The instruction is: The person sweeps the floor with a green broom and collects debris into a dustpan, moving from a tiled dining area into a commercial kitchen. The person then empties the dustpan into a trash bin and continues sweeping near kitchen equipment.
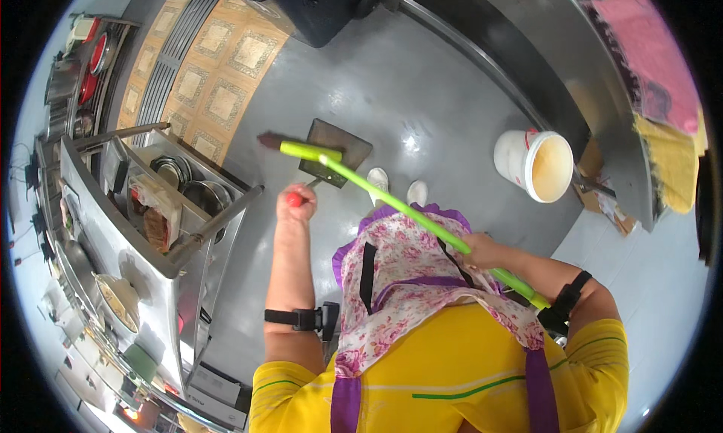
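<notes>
My left hand (296, 202) grips the red-tipped handle of a dark dustpan (338, 145), whose pan is at the grey floor ahead of my feet. My right hand (484, 251) is closed around the green pole of a broom (395, 202). The pole slants across my apron up to a lime-green broom head with dark bristles. That head overlaps the dustpan in the view, its bristles pointing to the left. Some small pale specks show on the pan; what they are is too small to tell.
At the left stands a metal table (152, 229) with pots on its lower shelf. A white bucket (511, 159) is on the floor to the right, near a steel counter (610, 122) with pink and yellow cloths. A drain grate (175, 54) crosses patterned tiles. A black bin (322, 9) stands ahead.
</notes>
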The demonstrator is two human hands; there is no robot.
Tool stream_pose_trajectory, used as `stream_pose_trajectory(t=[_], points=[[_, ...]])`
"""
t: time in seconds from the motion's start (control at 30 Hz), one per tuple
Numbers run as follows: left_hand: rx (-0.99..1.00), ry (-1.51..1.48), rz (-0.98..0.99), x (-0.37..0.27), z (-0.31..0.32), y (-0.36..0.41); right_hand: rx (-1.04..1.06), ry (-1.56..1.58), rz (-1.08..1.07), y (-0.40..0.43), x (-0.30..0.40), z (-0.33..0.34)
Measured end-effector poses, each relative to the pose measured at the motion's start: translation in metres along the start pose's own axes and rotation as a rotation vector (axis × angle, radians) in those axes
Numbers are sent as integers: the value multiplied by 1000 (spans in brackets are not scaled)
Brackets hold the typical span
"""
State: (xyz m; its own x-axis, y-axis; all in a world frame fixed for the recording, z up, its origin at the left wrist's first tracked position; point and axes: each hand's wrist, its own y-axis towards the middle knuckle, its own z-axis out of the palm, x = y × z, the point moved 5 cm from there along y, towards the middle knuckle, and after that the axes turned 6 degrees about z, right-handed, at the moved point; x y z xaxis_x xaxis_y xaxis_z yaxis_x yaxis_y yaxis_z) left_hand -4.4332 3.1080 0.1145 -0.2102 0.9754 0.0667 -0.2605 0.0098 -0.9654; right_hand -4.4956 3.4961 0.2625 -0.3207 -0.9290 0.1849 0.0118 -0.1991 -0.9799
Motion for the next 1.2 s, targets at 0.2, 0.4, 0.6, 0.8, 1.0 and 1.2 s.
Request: stream_pose_trajectory(t=[0.2, 0.4, 0.6, 0.8, 1.0, 1.2], points=[[3, 237, -102, -11, -49, -53, -272, 180, -22, -6, -71, 0], [-61, 588, -80, -6, -80, -60, -425, 502, 40, 11, -157, -10], [-47, 717, -3, 21, -53, 4, -441, 515, 167, 38, -185, 10], [5, 727, 112, 61, -49, 29, -165, 225, 61, 73, -108, 127], [14, 532, 162, 8, -62, -8, 28, 332, -97, 45, -51, 158], [67, 462, 76, -21, -97, -40, -327, 199, 71, 29, -61, 77]])
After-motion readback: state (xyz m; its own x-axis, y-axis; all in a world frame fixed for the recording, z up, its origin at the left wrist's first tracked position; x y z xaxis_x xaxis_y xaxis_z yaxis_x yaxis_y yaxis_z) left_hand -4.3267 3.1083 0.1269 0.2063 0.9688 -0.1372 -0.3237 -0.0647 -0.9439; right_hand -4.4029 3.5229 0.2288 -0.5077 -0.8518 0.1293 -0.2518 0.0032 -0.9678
